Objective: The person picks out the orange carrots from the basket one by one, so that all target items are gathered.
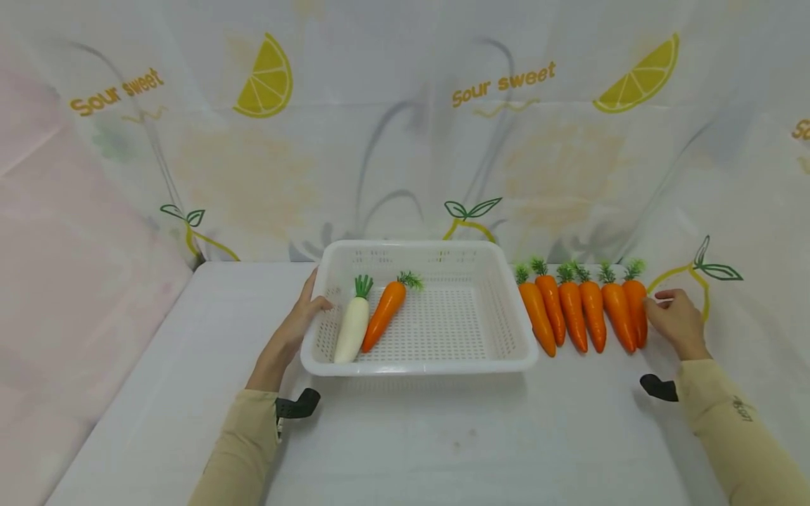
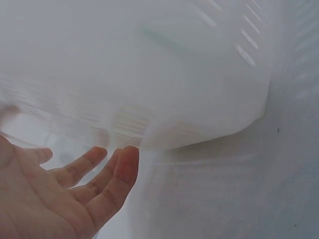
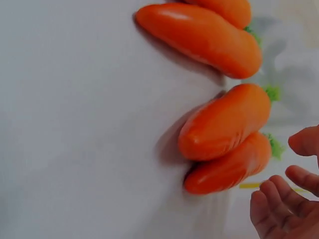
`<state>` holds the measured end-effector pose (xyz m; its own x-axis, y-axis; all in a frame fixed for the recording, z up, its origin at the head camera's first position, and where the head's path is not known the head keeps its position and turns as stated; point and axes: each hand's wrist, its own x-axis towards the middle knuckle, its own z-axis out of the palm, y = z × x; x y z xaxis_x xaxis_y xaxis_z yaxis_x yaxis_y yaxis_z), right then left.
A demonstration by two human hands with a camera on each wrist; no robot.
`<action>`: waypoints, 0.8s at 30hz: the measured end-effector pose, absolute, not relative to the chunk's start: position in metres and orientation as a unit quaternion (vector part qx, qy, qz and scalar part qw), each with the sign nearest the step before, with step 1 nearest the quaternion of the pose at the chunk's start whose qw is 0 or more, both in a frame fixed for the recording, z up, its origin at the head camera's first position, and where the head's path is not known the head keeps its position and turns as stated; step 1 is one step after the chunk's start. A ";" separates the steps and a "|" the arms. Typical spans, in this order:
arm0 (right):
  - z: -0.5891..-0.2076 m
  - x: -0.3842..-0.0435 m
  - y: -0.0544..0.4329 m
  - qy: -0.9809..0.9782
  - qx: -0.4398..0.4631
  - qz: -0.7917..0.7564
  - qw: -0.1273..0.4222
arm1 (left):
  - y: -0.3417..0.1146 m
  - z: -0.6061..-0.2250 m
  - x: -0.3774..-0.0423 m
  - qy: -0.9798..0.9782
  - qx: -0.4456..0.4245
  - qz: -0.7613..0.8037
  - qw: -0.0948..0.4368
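A white plastic basket (image 1: 418,367) stands on the table with a white radish (image 1: 352,330) and an orange carrot (image 1: 384,316) inside. My left hand (image 1: 297,320) holds its left side, thumb over the rim and fingers along the outside wall. In the left wrist view those fingers (image 2: 117,181) lie against the basket (image 2: 199,99). My right hand (image 1: 680,323) is at the right end of a row of carrots, beside the rightmost carrot (image 1: 636,309). The right wrist view shows this hand (image 3: 291,204) with fingers spread, near the leafy end of the last carrot (image 3: 227,167).
Several carrots (image 1: 572,316) lie side by side right of the basket, green tops toward the back. A white cloth covers the table (image 1: 443,443). Behind it hangs a curtain (image 1: 380,140) printed with lemons, and a pink cloth (image 1: 57,281) hangs at the left.
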<state>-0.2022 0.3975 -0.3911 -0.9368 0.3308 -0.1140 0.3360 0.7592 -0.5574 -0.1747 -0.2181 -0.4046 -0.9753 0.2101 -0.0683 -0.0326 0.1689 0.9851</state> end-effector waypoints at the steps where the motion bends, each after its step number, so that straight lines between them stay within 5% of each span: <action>1: -0.390 -0.202 0.394 0.936 0.178 -0.303 -0.011 | -0.218 -0.405 -0.175 0.759 0.058 0.641 0.096; 10: -0.368 -0.219 0.342 0.905 0.112 -0.395 -0.109 | -0.221 -0.405 -0.174 0.748 0.053 0.654 0.102; 24: -0.316 -0.219 0.242 0.911 -0.049 -0.402 -0.081 | -0.221 -0.404 -0.174 0.750 0.045 0.651 0.104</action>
